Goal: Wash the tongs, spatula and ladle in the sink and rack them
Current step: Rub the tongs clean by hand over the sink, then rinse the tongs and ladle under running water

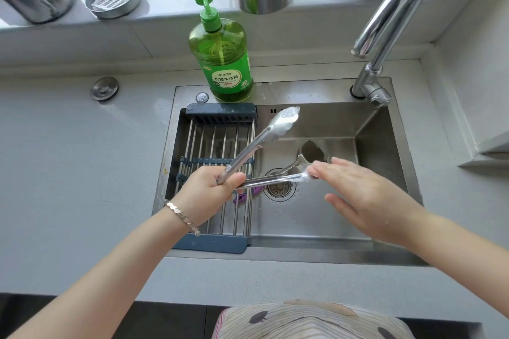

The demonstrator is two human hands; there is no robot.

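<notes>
While left hand (212, 190) grips tongs (264, 140), right fingers (321, 171) touching

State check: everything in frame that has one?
tongs: spread open, over the sink
left hand: holds tongs at hinge end
right hand: straight fingers touch lower tong arm
faucet: off, no water running
soap bottle: upright, mostly full
rack: set across sink's left side

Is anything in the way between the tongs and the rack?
Nothing visible is. The left hand grips the tongs by their handle end, right above the rack, and no object sits between them.
</notes>
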